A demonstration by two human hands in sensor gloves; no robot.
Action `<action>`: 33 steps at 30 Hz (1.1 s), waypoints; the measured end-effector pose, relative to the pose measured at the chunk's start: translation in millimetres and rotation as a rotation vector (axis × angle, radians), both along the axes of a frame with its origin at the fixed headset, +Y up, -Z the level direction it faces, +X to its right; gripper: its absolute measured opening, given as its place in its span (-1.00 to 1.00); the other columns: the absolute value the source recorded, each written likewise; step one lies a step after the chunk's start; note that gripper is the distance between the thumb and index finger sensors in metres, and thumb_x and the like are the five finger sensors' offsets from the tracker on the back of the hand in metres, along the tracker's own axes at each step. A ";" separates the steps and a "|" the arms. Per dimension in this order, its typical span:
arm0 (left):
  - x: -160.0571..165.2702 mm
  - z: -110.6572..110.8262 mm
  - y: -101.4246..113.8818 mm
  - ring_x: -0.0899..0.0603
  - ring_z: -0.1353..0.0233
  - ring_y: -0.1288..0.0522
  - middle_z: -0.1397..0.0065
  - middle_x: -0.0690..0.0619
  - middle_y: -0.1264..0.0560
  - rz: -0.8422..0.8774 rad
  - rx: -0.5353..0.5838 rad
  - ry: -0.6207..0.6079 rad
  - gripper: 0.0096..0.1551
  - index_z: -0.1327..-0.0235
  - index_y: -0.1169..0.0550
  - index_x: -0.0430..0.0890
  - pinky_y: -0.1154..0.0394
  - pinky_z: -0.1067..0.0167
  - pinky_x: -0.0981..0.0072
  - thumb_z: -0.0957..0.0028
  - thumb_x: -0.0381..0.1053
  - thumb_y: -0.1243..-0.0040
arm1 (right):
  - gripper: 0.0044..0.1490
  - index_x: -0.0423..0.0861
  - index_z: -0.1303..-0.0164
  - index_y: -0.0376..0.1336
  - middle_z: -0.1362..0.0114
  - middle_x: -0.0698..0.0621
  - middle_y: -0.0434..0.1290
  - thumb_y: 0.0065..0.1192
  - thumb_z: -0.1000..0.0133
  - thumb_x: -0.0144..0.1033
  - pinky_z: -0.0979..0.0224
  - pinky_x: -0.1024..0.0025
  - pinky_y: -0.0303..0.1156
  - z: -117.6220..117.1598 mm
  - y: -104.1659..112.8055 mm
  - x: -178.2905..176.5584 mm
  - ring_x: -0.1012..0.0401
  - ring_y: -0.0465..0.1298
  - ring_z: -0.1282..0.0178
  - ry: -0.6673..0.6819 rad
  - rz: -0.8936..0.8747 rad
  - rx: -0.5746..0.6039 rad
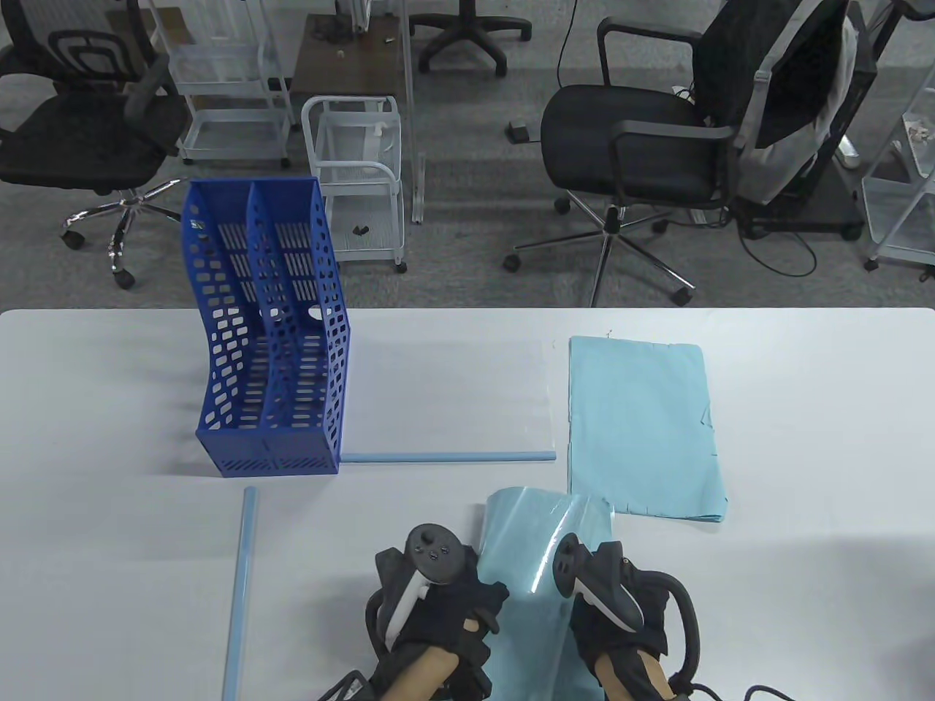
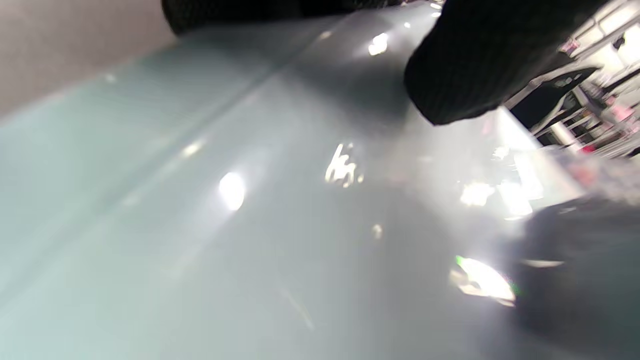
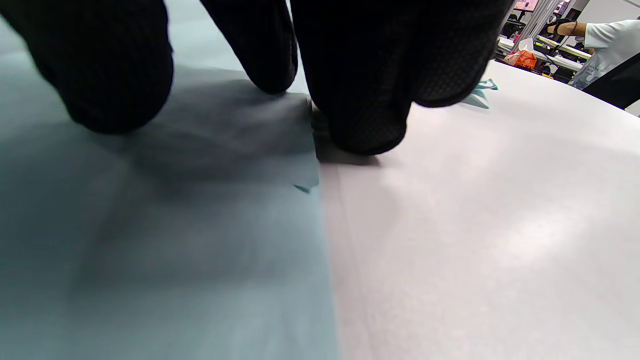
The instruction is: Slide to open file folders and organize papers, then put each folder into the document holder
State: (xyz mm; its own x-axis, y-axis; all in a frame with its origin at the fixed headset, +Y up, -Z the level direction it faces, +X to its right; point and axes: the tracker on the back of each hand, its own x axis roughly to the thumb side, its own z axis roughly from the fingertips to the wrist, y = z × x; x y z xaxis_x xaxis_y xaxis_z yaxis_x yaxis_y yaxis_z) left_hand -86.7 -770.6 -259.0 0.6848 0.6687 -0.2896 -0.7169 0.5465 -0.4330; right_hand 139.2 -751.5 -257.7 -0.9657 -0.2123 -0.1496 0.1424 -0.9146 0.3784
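**Holding a glossy folder at the near edge: where it could slip**

Pressing down at the near edge of the white counter (image 1: 109, 409), both gloved hands work one translucent light-blue plastic folder (image 1: 544, 544) with paper inside. The left hand (image 1: 438, 613) has its fingers curled over the folder's left side; whether they truly pinch it I cannot tell. The right hand (image 1: 613, 606) rests its fingers on the folder's right edge, tips touching sheet and counter together, nothing clamped. The far end of the cover bows upward, so the glossy sheet could spring or skid sideways and the papers fan out if pressure eases.

Left of the hands lies a loose pale-blue slide bar (image 1: 241, 584), near enough for an elbow to roll it off.

Further back, a second pale-blue slide bar (image 1: 445, 457) edges a clear folder (image 1: 449, 398); right of it sits an uneven stack of light-blue paper sheets (image 1: 639, 423), easily scattered.

Toward the far left edge stands the tall blue perforated plastic document holder (image 1: 270, 365), empty and probably tippable.
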 end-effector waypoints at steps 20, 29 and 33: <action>-29.4 12.2 -33.3 -0.17 -0.03 -0.80 -0.14 0.02 -0.77 0.486 -0.175 0.129 -0.45 -0.30 -0.60 -0.04 -0.71 0.05 -0.02 -0.02 0.04 -0.32 | 0.05 0.12 -0.56 0.06 -0.56 -0.12 0.30 0.33 0.10 0.29 -0.48 -0.06 0.38 -1.1 6.1 18.9 -0.01 0.54 -0.31 -0.037 -0.126 -0.019; -80.2 6.7 -8.6 -0.18 -0.05 -0.77 -0.14 0.03 -0.76 0.527 -0.025 0.111 -0.50 -0.26 -0.64 0.03 -0.68 0.01 -0.03 -0.02 0.03 -0.32 | -0.03 0.01 -0.54 0.08 -0.57 -0.10 0.33 0.37 0.02 0.11 -0.48 -0.10 0.38 2.5 24.9 85.4 -0.04 0.54 -0.36 -0.194 -0.783 0.129; -98.7 9.1 2.9 -0.19 -0.08 -0.75 -0.16 0.04 -0.76 0.607 0.094 0.053 -0.51 -0.26 -0.65 0.05 -0.66 -0.02 -0.05 -0.03 0.02 -0.32 | 0.15 -0.02 -0.59 -0.10 -0.68 -0.12 0.14 0.35 0.06 0.23 -0.54 -0.18 0.27 -0.4 15.6 76.7 -0.13 0.35 -0.56 -0.095 -1.079 0.060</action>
State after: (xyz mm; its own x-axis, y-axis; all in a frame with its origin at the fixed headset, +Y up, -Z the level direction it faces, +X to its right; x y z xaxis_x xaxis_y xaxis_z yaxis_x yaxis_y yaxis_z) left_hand -185.5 -767.8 -249.9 0.1597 0.9592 -0.2334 -0.9313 0.0680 -0.3579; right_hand 215.9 -735.8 -258.1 -0.6231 0.7519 -0.2153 -0.7754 -0.5579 0.2956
